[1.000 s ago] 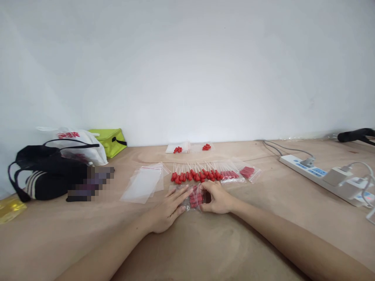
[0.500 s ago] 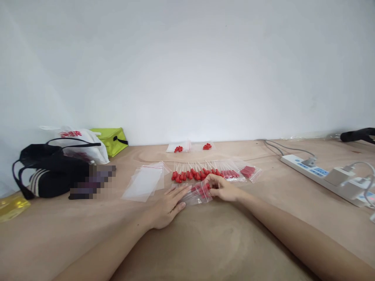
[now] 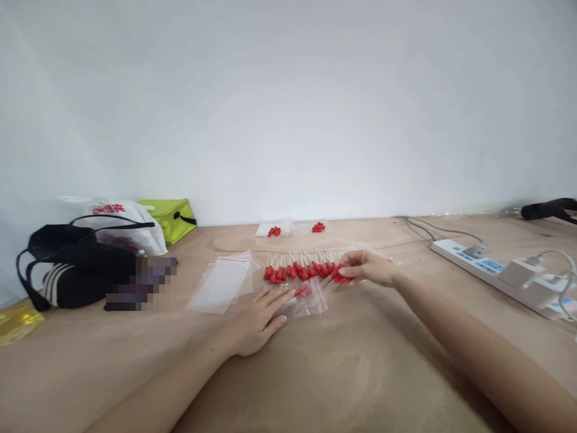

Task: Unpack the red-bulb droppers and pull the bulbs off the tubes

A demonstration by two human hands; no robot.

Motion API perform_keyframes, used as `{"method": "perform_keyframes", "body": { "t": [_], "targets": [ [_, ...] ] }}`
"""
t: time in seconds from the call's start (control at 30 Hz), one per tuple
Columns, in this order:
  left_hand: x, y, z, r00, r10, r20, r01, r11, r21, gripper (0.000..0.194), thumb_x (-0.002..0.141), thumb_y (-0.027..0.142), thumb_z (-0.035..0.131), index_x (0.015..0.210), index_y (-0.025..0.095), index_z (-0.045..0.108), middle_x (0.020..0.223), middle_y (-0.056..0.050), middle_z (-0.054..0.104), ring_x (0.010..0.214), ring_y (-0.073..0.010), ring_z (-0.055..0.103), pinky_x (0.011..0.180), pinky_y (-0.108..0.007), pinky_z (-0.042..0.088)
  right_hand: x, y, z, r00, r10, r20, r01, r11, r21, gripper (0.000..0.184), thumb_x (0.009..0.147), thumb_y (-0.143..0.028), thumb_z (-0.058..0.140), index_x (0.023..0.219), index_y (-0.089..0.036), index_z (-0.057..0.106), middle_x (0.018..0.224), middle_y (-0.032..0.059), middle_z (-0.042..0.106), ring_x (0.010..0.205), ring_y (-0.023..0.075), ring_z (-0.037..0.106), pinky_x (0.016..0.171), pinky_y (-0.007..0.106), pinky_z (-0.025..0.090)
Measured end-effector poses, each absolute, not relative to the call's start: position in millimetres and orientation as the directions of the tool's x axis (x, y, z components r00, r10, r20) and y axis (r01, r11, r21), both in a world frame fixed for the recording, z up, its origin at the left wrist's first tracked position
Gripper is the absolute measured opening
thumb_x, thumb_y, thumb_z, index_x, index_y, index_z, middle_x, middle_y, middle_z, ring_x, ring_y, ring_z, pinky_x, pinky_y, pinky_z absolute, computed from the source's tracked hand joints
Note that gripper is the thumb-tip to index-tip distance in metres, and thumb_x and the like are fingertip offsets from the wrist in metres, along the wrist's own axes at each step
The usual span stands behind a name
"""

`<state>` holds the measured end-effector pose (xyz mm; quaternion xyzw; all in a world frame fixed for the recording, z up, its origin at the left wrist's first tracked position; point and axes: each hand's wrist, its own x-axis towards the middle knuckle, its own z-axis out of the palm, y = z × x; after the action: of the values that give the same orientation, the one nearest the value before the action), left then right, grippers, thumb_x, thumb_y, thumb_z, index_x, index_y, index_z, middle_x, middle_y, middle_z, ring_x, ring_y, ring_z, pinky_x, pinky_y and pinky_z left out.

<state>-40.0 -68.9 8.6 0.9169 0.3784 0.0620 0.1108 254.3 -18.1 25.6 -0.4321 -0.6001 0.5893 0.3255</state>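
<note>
while the left hand [image 3: 260, 322] lies flat with its fingers spread, pressing on a clear zip bag [image 3: 310, 307], the right hand [image 3: 368, 269] is pinched around a small bundle of red-ended sticks [image 3: 341, 274]. from where i stand, the pale shafts of that bundle slant down towards the bag's red-lined mouth; i can't tell whether their ends are inside it. a few red pieces [image 3: 303, 291] show through the film, just beyond the left fingertips, and the bag itself rests on the table [image 3: 288, 385] in front of the person.

just behind the bag runs a row of red-tipped sticks [image 3: 300, 270], heads towards the person and shafts pointing at the wall [image 3: 288, 120]. the right hand sits at the right end of this row, partly covering some clear plastic there. to the left, near the left hand, flat clear bags [image 3: 223, 282] overlap in a loose stack. farther back, two small heaps of red bits lie side by side on clear bags of their own.

well off to the right is a white power strip [image 3: 490, 264] with plugs in it; on the far left a black bag [image 3: 92, 279] slumps before a white plastic bag [image 3: 135, 210] and a lime-green case [image 3: 166, 219].
</note>
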Motion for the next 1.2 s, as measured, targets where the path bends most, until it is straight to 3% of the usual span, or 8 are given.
{"method": "perform_keyframes", "body": {
  "t": [0.17, 0.3, 0.4, 0.5, 0.6, 0.9, 1.03, 1.2],
  "targets": [
    [-39.2, -68.7, 6.9, 0.687, 0.727, 0.024, 0.687, -0.659, 0.307, 0.045, 0.089, 0.04, 0.029, 0.132, 0.029, 0.025, 0.139, 0.0, 0.027, 0.128, -0.0206, 0.022, 0.105, -0.045, 0.018, 286.8, -17.0, 65.5, -0.197, 0.966, 0.165, 0.22, 0.208, -0.953, 0.025, 0.061, -0.034, 0.069, 0.071, -0.015, 0.057, 0.071, 0.003, 0.064, 0.067, 0.0126, 0.061, 0.062, 0.026, 0.051],
    [-38.4, -62.5, 3.1, 0.534, 0.834, 0.137, 0.702, -0.528, 0.479, 0.041, 0.089, 0.039, 0.027, 0.122, 0.023, 0.044, 0.128, -0.002, 0.046, 0.12, -0.0186, 0.038, 0.102, -0.038, 0.028, 241.8, -7.2, 58.3, -0.034, 0.882, 0.47, 0.325, 0.455, -0.829, 0.016, 0.072, -0.031, 0.059, 0.078, -0.016, 0.056, 0.077, 0.0037, 0.064, 0.072, 0.0134, 0.06, 0.067, 0.028, 0.049],
    [-39.5, -54.3, 0.4, 0.411, 0.884, 0.223, 0.67, -0.459, 0.583, 0.04, 0.088, 0.038, 0.027, 0.107, 0.018, 0.056, 0.114, -0.005, 0.057, 0.108, -0.0181, 0.049, 0.094, -0.034, 0.038, 193.3, 5.9, 40.1, -0.249, 0.714, 0.654, 0.587, 0.649, -0.484, 0.01, 0.08, -0.021, 0.049, 0.083, -0.016, 0.057, 0.084, 0.0056, 0.062, 0.08, 0.0142, 0.057, 0.072, 0.028, 0.046],
    [-41.4, -47.9, -0.6, 0.418, 0.872, 0.253, 0.652, -0.482, 0.585, 0.034, 0.087, 0.037, 0.032, 0.1, 0.018, 0.058, 0.109, -0.004, 0.059, 0.103, -0.0181, 0.052, 0.091, -0.033, 0.04, 158.6, 15.8, 25.2, -0.519, 0.663, 0.539, 0.766, 0.641, -0.05, 0.02, 0.084, -0.011, 0.038, 0.092, -0.015, 0.056, 0.097, 0.0098, 0.057, 0.082, 0.0153, 0.055, 0.07, 0.027, 0.043],
    [-42.9, -45.5, -0.9, 0.46, 0.849, 0.259, 0.648, -0.52, 0.557, 0.03, 0.086, 0.035, 0.035, 0.099, 0.019, 0.058, 0.11, -0.004, 0.057, 0.104, -0.0178, 0.051, 0.092, -0.033, 0.039, 140.7, 19.3, 16.9, -0.646, 0.64, 0.416, 0.741, 0.657, 0.14, 0.021, 0.083, -0.011, 0.04, 0.096, -0.016, 0.056, 0.099, 0.0107, 0.056, 0.083, 0.0171, 0.055, 0.069, 0.027, 0.042],
    [-45.1, -45.0, -4.0, 0.527, 0.817, 0.235, 0.661, -0.567, 0.492, 0.026, 0.086, 0.031, 0.038, 0.1, 0.021, 0.058, 0.116, -0.005, 0.052, 0.107, -0.0173, 0.048, 0.093, -0.033, 0.037, 125.7, 18.3, 9.5, -0.677, 0.63, 0.381, 0.705, 0.703, 0.09, 0.022, 0.085, -0.029, 0.044, 0.103, -0.022, 0.056, 0.095, 0.0047, 0.06, 0.08, 0.0154, 0.058, 0.065, 0.024, 0.041],
    [-44.6, -47.6, -3.5, 0.529, 0.797, 0.291, 0.64, -0.6, 0.48, 0.024, 0.086, 0.03, 0.04, 0.094, 0.02, 0.06, 0.107, -0.005, 0.056, 0.1, -0.0161, 0.052, 0.089, -0.031, 0.041, 143.7, 12.5, 9.8, -0.516, 0.636, 0.573, 0.685, 0.709, -0.17, 0.027, 0.083, -0.032, 0.046, 0.107, -0.02, 0.053, 0.098, 0.0047, 0.059, 0.083, 0.0143, 0.056, 0.073, 0.025, 0.04],
    [-43.8, -52.2, -2.4, 0.529, 0.758, 0.382, 0.613, -0.652, 0.445, 0.022, 0.084, 0.027, 0.043, 0.085, 0.018, 0.062, 0.092, -0.004, 0.062, 0.088, -0.0146, 0.057, 0.08, -0.028, 0.045, 189.6, -13.7, -0.8, -0.23, 0.682, 0.694, 0.647, 0.64, -0.415, 0.01, 0.078, -0.019, 0.047, 0.081, -0.017, 0.057, 0.071, 0.0017, 0.056, 0.065, 0.0118, 0.051, 0.062, 0.023, 0.038]
  ]
}}
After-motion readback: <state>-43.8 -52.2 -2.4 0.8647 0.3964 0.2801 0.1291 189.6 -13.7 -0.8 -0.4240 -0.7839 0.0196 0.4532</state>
